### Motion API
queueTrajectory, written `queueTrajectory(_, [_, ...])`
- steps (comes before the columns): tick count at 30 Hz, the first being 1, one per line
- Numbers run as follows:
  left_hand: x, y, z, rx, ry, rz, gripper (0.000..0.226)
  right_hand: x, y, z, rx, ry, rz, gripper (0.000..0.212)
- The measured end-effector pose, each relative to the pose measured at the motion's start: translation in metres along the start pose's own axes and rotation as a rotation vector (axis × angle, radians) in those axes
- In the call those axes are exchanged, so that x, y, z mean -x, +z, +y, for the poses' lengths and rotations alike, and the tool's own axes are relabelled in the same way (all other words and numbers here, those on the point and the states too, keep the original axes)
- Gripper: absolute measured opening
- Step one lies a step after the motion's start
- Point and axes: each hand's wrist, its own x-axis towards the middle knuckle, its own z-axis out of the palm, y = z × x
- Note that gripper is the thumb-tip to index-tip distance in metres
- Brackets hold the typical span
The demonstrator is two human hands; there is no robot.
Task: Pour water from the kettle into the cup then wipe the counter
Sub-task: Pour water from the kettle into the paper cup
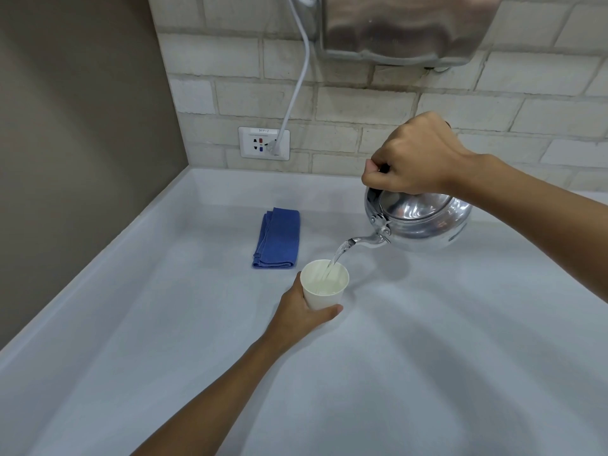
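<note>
my right hand (416,156) is closed in a full fist around the top handle of the metal kettle (424,222), at about 2 o'clock from the middle of the view. the handle itself is almost wholly covered by my fingers. the kettle is held clear of the counter (427,357) and tilted so that its spout (367,240) points down toward 8 o'clock. a clear stream of water (339,255) leaves the spout tip and falls into the cup.

my left hand (301,315) is curled partway around the white paper cup (324,286), just below the middle of the view. the thumb lies across the near side of the cup at its base and the palm presses its left wall; the other fingers are hidden behind the cup. the cup stands upright, with water already pooled in its bottom. i cannot tell whether its base touches the counter or is lifted slightly.

a folded blue cloth (278,238) lies flat on the counter at 11 o'clock from the cup, near it but not touching.

on the brick wall (362,106) at 12 o'clock, a socket plate (255,144) holds a plug with a white cable (301,74) running upward. a steel wall unit (404,24) hangs at 1 o'clock, above the kettle.
</note>
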Motion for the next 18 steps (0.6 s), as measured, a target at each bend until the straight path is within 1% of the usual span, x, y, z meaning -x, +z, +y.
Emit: queueTrajectory(18, [0.0001, -0.0005, 0.0011, 0.013, -0.002, 0.005, 0.07, -0.0004, -0.0045, -0.0005, -0.006, 0.0, 0.02, 0.037])
